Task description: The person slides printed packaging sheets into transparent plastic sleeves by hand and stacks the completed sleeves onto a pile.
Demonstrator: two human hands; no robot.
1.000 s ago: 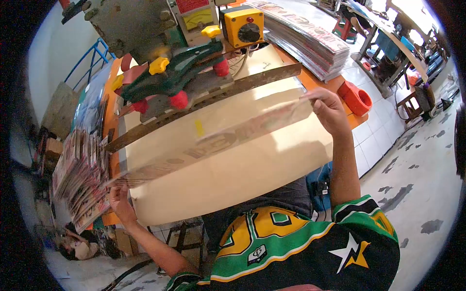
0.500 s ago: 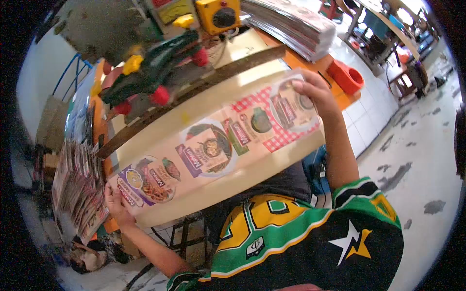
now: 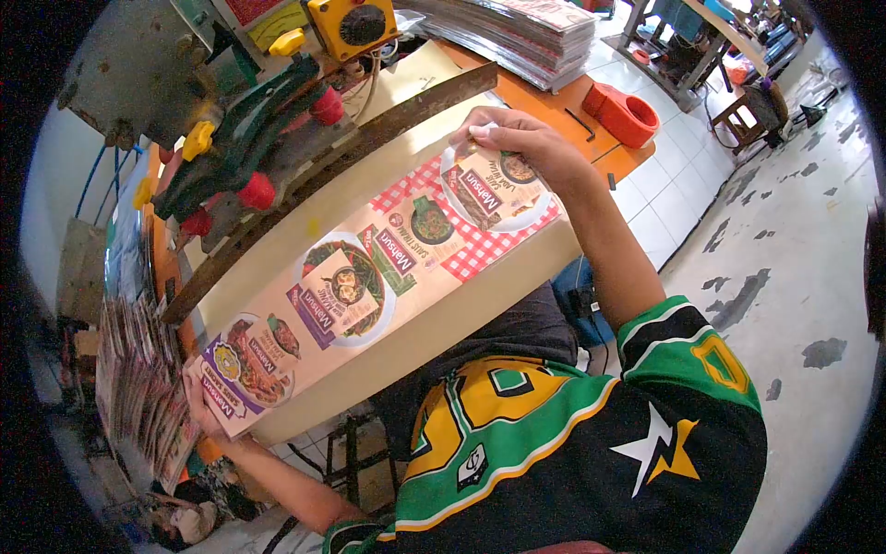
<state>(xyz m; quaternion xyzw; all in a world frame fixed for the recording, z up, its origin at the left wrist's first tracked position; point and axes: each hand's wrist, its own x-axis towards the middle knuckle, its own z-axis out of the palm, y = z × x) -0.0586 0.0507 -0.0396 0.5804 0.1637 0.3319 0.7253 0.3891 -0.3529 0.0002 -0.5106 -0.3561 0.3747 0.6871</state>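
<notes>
Nearest us, from the lower middle of the frame, we see the jersey [image 3: 572, 452] of the person wearing the camera, with an arm reaching out on either side. The right hand [image 3: 531, 143], at the upper middle, has its fingers closed on the upper-right end of a long printed sheet [image 3: 420, 245], thumb laid over the face. The left hand [image 3: 205, 406], toward the lower left, grasps the opposite end; its fingers sit partly behind the sheet, so we can't quite make out how deep that hold goes. The sheet runs slantwise across the middle of the frame, print up, over a cream surface [image 3: 415, 342]. We'd judge the step in hand to be two-handed handling of one sheet, spread between its ends. From such a hold, we think the next move calls for both hands to travel together, the ends kept even and the tension light, so that the sheet neither sags nor creases. Just beyond lies a dark metal bar [image 3: 369, 164], and a careless shift could catch the sheet's far edge on it. Past the bar, at the upper left, stands a green clamp [image 3: 189, 185] with red pads [image 3: 256, 191], and above it a yellow box [image 3: 355, 26]. Farther off, a red tape dispenser [image 3: 600, 97] rests on the orange desk [image 3: 544, 103] at the upper right, near a tall stack of prints [image 3: 517, 37].
</notes>
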